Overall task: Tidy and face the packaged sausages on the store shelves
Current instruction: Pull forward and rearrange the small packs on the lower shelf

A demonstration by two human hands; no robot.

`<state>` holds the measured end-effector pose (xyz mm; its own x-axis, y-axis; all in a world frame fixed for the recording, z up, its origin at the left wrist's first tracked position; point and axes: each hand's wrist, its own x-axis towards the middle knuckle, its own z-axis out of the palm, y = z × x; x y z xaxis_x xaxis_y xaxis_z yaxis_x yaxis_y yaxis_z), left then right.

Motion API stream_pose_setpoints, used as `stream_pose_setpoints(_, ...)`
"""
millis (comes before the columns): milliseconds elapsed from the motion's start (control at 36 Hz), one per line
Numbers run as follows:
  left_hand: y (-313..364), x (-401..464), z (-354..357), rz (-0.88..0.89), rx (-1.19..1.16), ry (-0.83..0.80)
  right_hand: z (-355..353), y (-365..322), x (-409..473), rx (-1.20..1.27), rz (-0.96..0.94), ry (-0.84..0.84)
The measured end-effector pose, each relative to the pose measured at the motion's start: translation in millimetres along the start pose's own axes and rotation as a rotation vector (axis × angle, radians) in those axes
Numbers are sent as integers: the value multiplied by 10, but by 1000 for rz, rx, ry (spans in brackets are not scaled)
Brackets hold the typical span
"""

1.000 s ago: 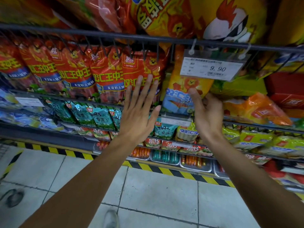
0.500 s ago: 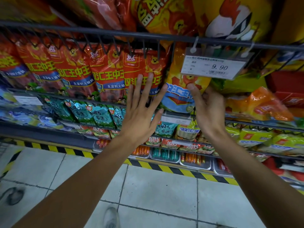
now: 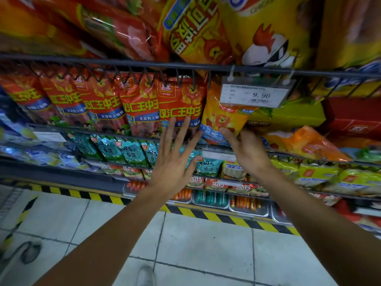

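Orange sausage pack [image 3: 223, 120] at 12 o'clock has swung upright since 1 second ago, right hand [image 3: 248, 153] gripping its bottom, left hand [image 3: 175, 159] splayed wide, so facing is nearly finished.

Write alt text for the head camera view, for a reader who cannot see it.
A person's left hand, fingers straight and spread, reaches to a row of red sausage packs on a store shelf, while the right hand touches the bottom of an orange pack. A 9.90 price tag hangs above.

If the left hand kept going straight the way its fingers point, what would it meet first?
Probably the rightmost red sausage pack: the left hand points up at its lower edge, though depth is unclear.
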<state>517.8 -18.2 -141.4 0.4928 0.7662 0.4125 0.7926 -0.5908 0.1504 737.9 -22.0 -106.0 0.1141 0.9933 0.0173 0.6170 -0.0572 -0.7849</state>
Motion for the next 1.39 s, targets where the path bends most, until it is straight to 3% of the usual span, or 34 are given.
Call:
stream_pose_setpoints(194, 75, 124, -4, 74, -22, 52, 52, 96, -64, 214, -16, 53)
stream_pose_setpoints(306, 144, 196, 42, 61, -1, 47, 72, 105, 1, 211, -8, 81)
stream_pose_setpoints(500, 169, 227, 44, 73, -12, 78, -155, 27, 50, 1, -170, 239)
stream_pose_setpoints(722, 149, 184, 91, 86, -23, 65, -130, 20, 40, -163, -124, 47)
stream_pose_setpoints(972, 153, 216, 115, 84, 68, 42, -75, 97, -80, 3, -15, -13)
stream_pose_setpoints(1139, 275, 245, 93, 34, 73, 30, -130, 29, -168, -79, -38, -59)
stream_pose_setpoints(1278, 369, 224, -32, 3, 16, -3, -358, 97, -561, -102, -148, 39)
stream_pose_setpoints(1389, 554, 231, -85, 43, -88, 26, -576, 370, -959, -127, -88, 95)
